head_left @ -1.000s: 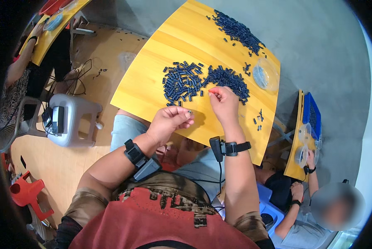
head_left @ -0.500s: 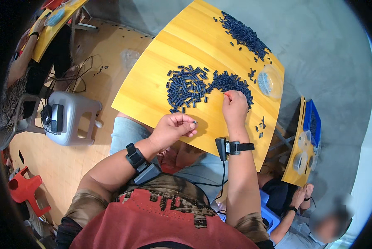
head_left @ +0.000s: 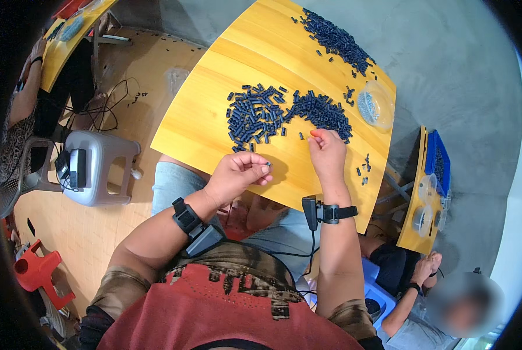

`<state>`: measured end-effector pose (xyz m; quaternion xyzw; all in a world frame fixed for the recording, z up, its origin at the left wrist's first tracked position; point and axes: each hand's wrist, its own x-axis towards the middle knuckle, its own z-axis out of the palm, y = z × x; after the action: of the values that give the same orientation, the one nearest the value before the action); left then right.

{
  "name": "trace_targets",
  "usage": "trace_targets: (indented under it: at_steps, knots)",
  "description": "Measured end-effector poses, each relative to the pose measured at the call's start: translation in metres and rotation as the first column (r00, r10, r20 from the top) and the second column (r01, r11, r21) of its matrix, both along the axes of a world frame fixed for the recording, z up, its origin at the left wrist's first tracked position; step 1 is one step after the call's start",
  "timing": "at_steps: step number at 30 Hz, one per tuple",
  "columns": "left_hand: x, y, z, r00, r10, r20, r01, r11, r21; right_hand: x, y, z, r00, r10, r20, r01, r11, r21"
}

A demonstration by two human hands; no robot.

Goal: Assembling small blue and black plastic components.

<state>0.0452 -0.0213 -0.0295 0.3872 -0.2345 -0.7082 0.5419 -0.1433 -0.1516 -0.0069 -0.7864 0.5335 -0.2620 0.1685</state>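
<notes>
My left hand (head_left: 237, 175) is closed in a pinch over the near edge of the yellow table (head_left: 208, 64). A small dark piece (head_left: 268, 165) shows between its thumb and forefinger. My right hand (head_left: 329, 154) is pinched at the near side of a heap of small black plastic pieces (head_left: 325, 111). An orange-red spot (head_left: 313, 134) shows at its fingertips; what they hold, if anything, I cannot make out. One loose black piece (head_left: 301, 136) lies just left of those fingertips. A looser pile of black tube-like pieces (head_left: 255, 114) spreads farther left.
A larger black heap (head_left: 336, 38) lies at the far edge. Beside it on the right is a clear round tub (head_left: 383, 105) with small silvery contents. Several loose pieces (head_left: 366, 166) lie near the right edge. A grey stool (head_left: 100, 169) stands left. Other people sit at both sides.
My right hand has drawn back a little from the heap toward me, and a single black piece now lies apart beside its fingertips. My left hand keeps its pinch. The view has shifted slightly.
</notes>
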Motion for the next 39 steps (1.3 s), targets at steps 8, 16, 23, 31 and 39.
trace_targets:
  at_steps: [8, 16, 23, 31, 39]
  knots:
    - [0.0, 0.001, 0.0, 1.0, 0.003, -0.011, -0.003, 1.0, 0.006, 0.017, 0.008, -0.005, 0.999, 0.052, 0.016, -0.052, 0.998, 0.024]
    - [0.002, 0.0, -0.002, 1.0, -0.009, -0.017, 0.008, 1.0, -0.022, 0.028, 0.015, 0.004, 0.996, 0.091, -0.003, -0.091, 0.995, -0.029]
    - [0.001, 0.0, -0.003, 1.0, -0.006, -0.02, 0.006, 1.0, -0.017, 0.034, 0.01, -0.002, 0.972, 0.236, -0.014, -0.235, 0.956, -0.177]
    - [0.002, 0.0, -0.002, 1.0, -0.013, -0.018, 0.013, 1.0, -0.01, 0.03, 0.013, -0.002, 0.954, 0.283, -0.094, -0.295, 0.943, -0.156]
    - [0.001, 0.001, -0.004, 1.0, -0.007, -0.005, 0.007, 1.0, -0.016, 0.013, 0.047, -0.001, 0.984, 0.147, -0.104, -0.155, 0.984, -0.083]
